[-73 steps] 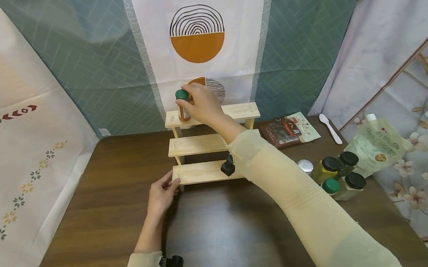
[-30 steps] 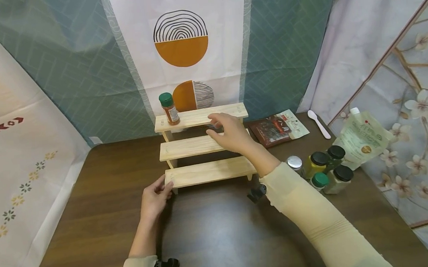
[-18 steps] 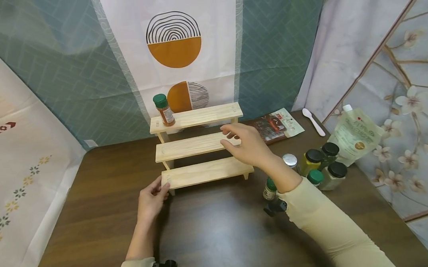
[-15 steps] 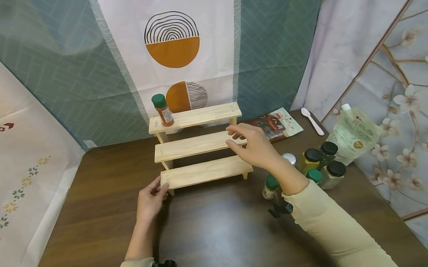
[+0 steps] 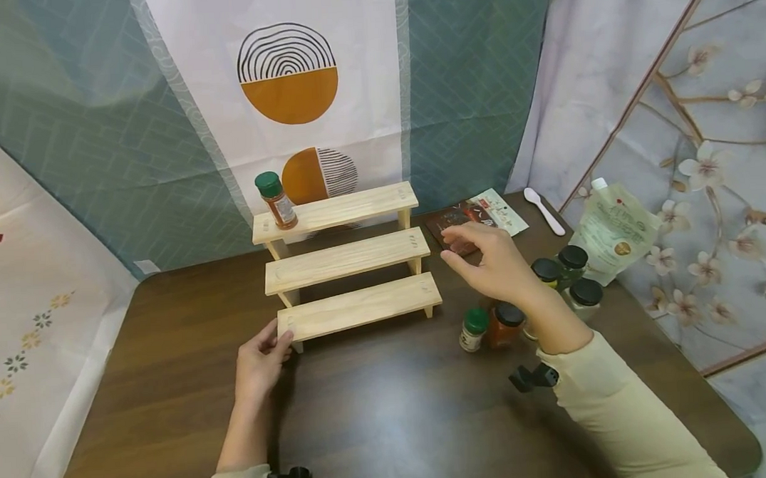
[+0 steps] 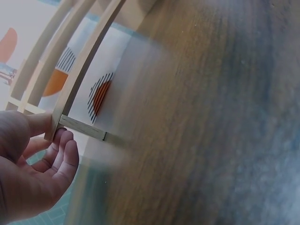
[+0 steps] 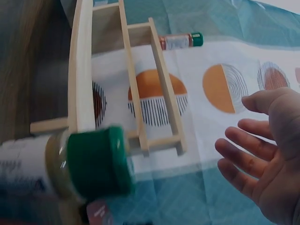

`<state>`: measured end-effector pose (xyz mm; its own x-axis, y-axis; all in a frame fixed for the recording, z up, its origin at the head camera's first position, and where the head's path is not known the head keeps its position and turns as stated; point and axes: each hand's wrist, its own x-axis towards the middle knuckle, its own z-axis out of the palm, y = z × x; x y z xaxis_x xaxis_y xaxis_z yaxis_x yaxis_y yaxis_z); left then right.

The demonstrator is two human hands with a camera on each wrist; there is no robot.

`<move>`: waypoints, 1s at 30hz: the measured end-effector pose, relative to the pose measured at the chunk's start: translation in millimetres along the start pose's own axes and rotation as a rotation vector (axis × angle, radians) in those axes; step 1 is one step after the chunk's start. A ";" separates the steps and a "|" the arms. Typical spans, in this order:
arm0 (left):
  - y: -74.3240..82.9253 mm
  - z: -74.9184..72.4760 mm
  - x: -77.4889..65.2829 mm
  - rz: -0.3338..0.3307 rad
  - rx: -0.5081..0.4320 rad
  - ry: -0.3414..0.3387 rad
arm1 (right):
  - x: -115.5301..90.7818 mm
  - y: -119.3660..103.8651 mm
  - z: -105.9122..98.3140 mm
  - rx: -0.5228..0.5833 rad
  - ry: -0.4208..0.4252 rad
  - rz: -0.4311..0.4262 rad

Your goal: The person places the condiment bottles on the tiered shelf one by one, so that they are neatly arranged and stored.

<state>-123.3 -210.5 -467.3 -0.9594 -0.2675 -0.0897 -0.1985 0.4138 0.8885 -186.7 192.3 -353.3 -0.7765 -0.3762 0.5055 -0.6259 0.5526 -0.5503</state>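
A three-tier wooden shelf rack (image 5: pixel 360 308) stands at the back of the table. My left hand (image 5: pixel 260 362) pinches the front left corner of its lowest board; in the left wrist view the thumb lies on top and fingers curl beneath. On the top board's left end stands a spice jar (image 5: pixel 277 202) with a green cap and reddish contents. My right hand (image 5: pixel 492 264) hovers in the air right of the rack, fingers loosely bent and holding nothing. Below it stand a green-capped jar (image 5: pixel 472 331) and a dark-lidded jar with orange-red contents (image 5: pixel 505 326).
Behind the right hand lies a brown and white food packet (image 5: pixel 505 214), partly covered by it. A white spoon (image 5: pixel 544 210) and a pale spouted pouch (image 5: pixel 616 232) are farther right. Several black-lidded jars (image 5: pixel 584 296) cluster in front of the pouch, partly hidden by the right forearm.
My right hand has let go of the green-capped spice jar on the top board and moved right, past the rack. The left hand keeps its grip; the view has shifted rightward.
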 end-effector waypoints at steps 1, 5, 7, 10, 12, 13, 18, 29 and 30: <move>-1.0 -1.1 -0.2 0.002 0.006 0.000 | -2.2 1.1 -1.5 -0.008 0.000 0.004; -3.6 -2.3 0.5 0.002 0.023 0.005 | -11.1 6.6 -10.2 -0.043 -0.005 0.028; -3.4 -1.7 0.7 0.006 0.022 0.007 | -15.3 10.3 -15.6 -0.059 -0.006 0.032; -2.2 0.2 0.9 0.006 0.025 0.017 | -20.9 16.9 -22.3 -0.075 -0.007 0.014; -1.0 1.3 0.4 0.004 0.030 0.024 | -24.6 21.1 -25.6 -0.085 -0.015 -0.004; -0.5 1.9 0.0 0.001 0.032 0.027 | -26.8 23.2 -27.2 -0.093 -0.020 -0.009; 0.3 2.5 -1.0 -0.006 0.028 0.028 | -36.6 33.1 -33.7 -0.162 -0.066 -0.019; -0.7 2.7 0.4 0.018 -0.004 0.031 | -47.3 51.7 -45.0 -0.240 -0.304 0.097; -1.3 2.6 0.3 0.018 -0.009 0.029 | -47.9 53.0 -44.8 -0.244 -0.323 0.100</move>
<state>-123.9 -208.8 -469.7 -0.9564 -0.2856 -0.0607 -0.1795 0.4112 0.8937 -179.5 273.0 -376.9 -0.8399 -0.5042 0.2011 -0.5406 0.7439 -0.3930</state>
